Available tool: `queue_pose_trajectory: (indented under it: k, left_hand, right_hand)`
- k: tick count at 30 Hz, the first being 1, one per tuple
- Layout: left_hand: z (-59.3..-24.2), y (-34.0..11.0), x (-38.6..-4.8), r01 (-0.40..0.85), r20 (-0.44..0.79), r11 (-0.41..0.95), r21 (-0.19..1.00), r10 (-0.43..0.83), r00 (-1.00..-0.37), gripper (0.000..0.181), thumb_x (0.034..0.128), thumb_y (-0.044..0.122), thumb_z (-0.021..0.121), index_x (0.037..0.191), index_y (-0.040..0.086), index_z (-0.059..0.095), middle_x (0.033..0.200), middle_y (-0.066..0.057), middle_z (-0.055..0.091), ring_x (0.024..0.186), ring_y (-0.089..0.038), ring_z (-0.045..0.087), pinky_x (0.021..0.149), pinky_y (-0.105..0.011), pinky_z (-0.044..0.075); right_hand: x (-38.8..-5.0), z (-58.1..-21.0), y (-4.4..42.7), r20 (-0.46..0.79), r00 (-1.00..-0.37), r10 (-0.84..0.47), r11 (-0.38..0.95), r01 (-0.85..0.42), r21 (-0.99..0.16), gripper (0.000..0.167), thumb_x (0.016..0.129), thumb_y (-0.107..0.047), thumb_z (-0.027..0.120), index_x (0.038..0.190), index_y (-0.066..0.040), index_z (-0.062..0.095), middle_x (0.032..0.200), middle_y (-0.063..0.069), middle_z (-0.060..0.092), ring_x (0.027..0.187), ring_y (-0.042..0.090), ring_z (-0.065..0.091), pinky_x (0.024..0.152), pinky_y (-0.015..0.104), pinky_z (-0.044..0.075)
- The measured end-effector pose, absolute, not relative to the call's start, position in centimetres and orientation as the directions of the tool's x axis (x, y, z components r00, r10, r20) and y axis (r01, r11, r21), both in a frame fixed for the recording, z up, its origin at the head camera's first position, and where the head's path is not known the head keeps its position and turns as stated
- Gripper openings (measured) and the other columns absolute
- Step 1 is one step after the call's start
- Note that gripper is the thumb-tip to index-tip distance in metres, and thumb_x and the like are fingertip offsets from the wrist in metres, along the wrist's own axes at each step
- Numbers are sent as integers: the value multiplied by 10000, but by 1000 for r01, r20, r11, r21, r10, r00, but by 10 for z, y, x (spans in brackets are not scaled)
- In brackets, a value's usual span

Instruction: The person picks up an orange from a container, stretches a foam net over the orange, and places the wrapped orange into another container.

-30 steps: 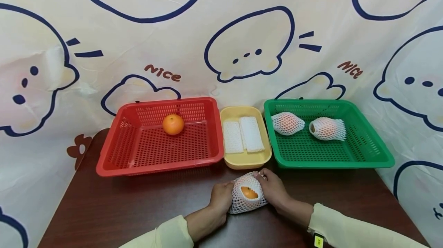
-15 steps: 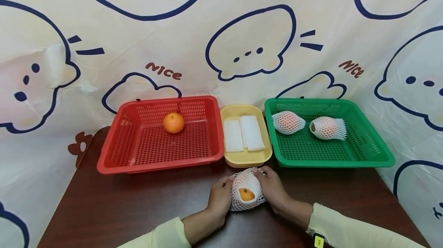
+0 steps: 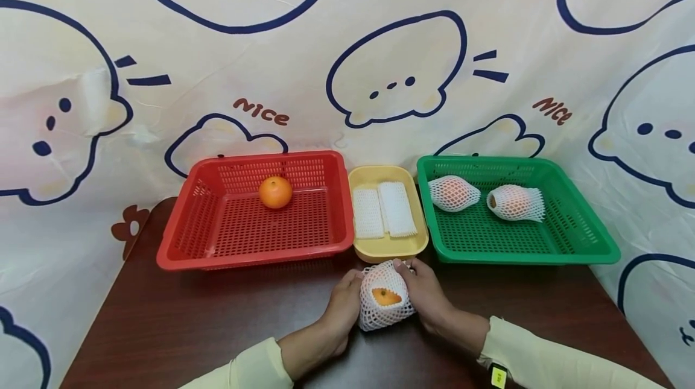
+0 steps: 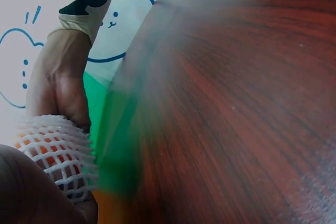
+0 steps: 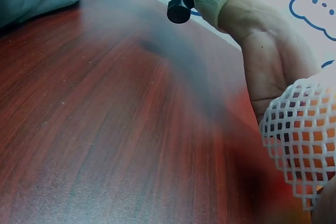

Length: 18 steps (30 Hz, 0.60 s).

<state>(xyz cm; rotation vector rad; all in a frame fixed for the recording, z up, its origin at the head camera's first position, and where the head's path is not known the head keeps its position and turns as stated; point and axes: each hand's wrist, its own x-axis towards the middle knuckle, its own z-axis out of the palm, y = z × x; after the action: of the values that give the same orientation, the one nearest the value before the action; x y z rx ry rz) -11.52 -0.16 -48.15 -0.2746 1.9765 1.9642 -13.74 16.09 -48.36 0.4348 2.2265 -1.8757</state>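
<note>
Between both hands, over the near part of the table, is an orange [image 3: 386,297] inside a white foam net sleeve [image 3: 382,317]. Its stem end shows through the sleeve's opening, facing the head camera. My left hand [image 3: 342,310] grips the sleeve's left side, with the thumb on top. On the opposite side my right hand [image 3: 426,292] pinches the net, thumb at the upper edge. In the left wrist view the netting [image 4: 58,153] stretches over the fruit, and the right wrist view shows the same mesh [image 5: 302,135]. Fingertips behind the fruit are hidden.
A red basket [image 3: 255,257] at back left holds one bare orange [image 3: 276,192]. Beside it, a yellow tray [image 3: 391,251] contains folded foam nets [image 3: 396,208]. The green basket [image 3: 521,254] at right holds two net-wrapped fruits [image 3: 453,193]. A printed cloth hangs behind.
The wrapped orange has tilted and shifted slightly, and the sleeve opening has changed shape around the stem end. Both hands keep their hold, with the left hand moving a little upward.
</note>
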Motion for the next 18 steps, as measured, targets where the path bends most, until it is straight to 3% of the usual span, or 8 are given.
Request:
queue_pose_trajectory:
  k: [4, 10, 18]
  left_hand:
    - [-481, -1, -118, -371, -369, -3, 929, 97, -924, 260, 1074, 182, 366, 1062, 81, 606, 1106, -51, 604, 1116, -191, 513, 912, -299, 411]
    - [-483, -1, -118, -393, -386, -40, 919, 118, -915, 374, 1066, 230, 392, 1220, 53, 682, 1246, -69, 671, 1216, -206, 550, 1033, -363, 429]
    - [-485, 0, -118, -420, -412, -82, 904, 104, -905, 312, 1006, 206, 462, 1034, 50, 731, 996, 7, 680, 983, -123, 569, 888, -278, 460]
  right_hand:
    - [-140, -483, 161, -352, -933, 75, 147, 359, -922, 293, 1083, -265, 519, 1030, 16, 586, 1012, 99, 658, 866, 147, 627, 743, 282, 536]
    - [-141, -482, 162, -355, -934, 40, 134, 357, -924, 287, 1076, -283, 530, 959, -24, 569, 1045, 77, 634, 904, 145, 608, 759, 282, 524]
    - [-140, -485, 161, -368, -930, 27, 132, 368, -920, 295, 1050, -304, 586, 982, -18, 601, 954, 50, 629, 847, 139, 599, 721, 279, 514]
